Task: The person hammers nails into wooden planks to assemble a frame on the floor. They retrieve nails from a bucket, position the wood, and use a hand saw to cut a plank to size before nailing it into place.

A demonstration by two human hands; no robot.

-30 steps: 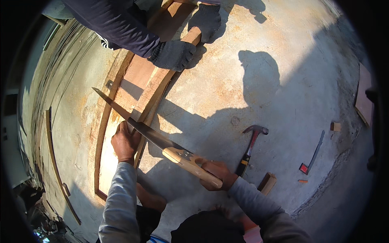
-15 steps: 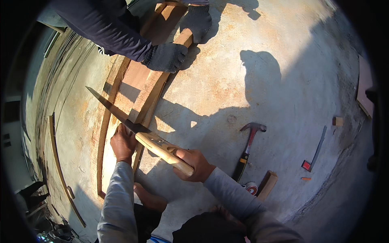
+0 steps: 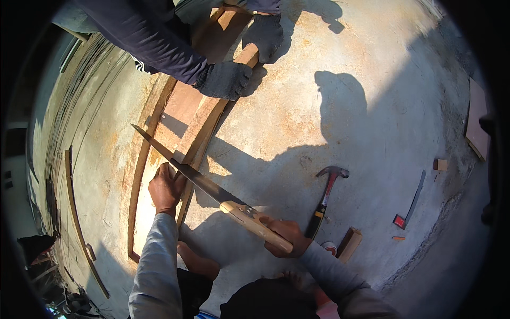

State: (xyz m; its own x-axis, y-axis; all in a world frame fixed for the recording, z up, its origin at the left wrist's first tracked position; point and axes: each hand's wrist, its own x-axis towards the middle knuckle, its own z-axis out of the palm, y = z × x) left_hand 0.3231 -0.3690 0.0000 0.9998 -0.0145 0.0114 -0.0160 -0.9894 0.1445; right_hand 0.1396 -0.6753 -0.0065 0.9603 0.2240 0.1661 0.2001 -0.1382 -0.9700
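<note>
My right hand (image 3: 289, 238) is closed round the wooden handle of a handsaw (image 3: 206, 186). The blade slants up to the left, lying across a wooden beam (image 3: 201, 126) of a long frame on the ground. Just below the blade, my left hand (image 3: 166, 191) is wrapped round the same beam, its fingers partly hidden. Farther off, another person's two hands in dark knit gloves, one hand (image 3: 226, 80) nearer and the other hand (image 3: 264, 37) beyond, press on the beam. A wide board (image 3: 178, 106) shows between the frame's beams.
To the right on the concrete lie a claw hammer (image 3: 325, 202), a round red-and-white object (image 3: 329, 248), a wood offcut (image 3: 349, 245), a red-handled square (image 3: 400, 220), an orange stub (image 3: 398, 238) and a small block (image 3: 440, 164). A thin wooden strip (image 3: 76, 215) and rods (image 3: 79, 77) lie left.
My right hand has drawn the saw back toward the lower right, and more of its blade now shows on my side of the beam. My left hand stays on the beam.
</note>
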